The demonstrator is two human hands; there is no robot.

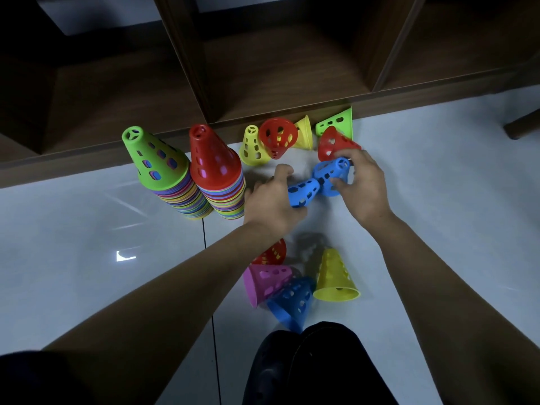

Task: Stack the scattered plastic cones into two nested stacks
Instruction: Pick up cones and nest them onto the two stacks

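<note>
Two tall nested stacks stand on the floor by the shelf: one topped by a green cone (155,159), the other by a red cone (214,159). My left hand (271,206) grips a blue cone (301,192) lying sideways. My right hand (365,185) holds a second blue cone (330,175), its narrow end touching the first cone's tip. Loose cones lie by the shelf: yellow (252,146), red (276,137), yellow (305,133), green (336,122) and red (333,143). Nearer me lie a red (273,254), pink (266,282), blue (292,299) and yellow cone (336,276).
A dark wooden shelf unit (263,68) with open compartments runs along the far side. The floor (87,244) is pale glossy tile. My dark-clothed knee (309,366) is at the bottom centre. A chair or table leg (523,127) stands at the far right.
</note>
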